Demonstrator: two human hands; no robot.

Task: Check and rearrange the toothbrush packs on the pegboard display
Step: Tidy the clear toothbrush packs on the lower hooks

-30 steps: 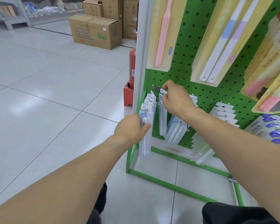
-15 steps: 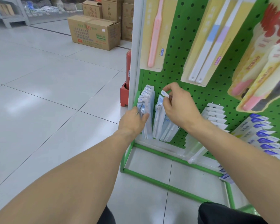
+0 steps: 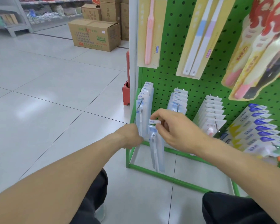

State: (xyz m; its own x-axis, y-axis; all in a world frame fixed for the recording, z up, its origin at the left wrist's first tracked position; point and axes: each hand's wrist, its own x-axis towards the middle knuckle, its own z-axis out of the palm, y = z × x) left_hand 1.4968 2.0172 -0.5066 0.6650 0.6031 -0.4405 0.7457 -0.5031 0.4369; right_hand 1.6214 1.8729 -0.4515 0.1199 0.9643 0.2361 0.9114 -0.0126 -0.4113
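- Right hand (image 3: pixel 176 133): its grip is a pinch, thumb and fingertips closed on the white hang tab at the top of one clear-and-pale-blue blister toothbrush pack (image 3: pixel 155 147). The pack hangs free below the hand, off any hook, in front of the lower left of the green perforated pegboard (image 3: pixel 181 78).
- Left hand (image 3: pixel 131 136): down at the bottom edge of the leftmost row of pale-blue toothbrush packs (image 3: pixel 144 107). Its fingers are turned away from us, so we cannot tell whether that grip is closed on anything.
- We judge the step in hand to be rehanging the loose pack on a hook. The leftmost thin metal peg hook (image 3: pixel 140 105) shows its tip in front of its row, and the middle row of matching packs (image 3: pixel 178 101) hangs just beside.
- To do it well, we would keep the pinch high on the tab, leaving the hang hole uncovered, with the pack's printed face outward like the others.
- We would steady the front of the row with the left hand so the hook tip stays exposed.
- We would check that the loose pack matches its row first; the print is too blurred for us to read.
- Risk as we see it: a swinging pack may miss the hook tip.
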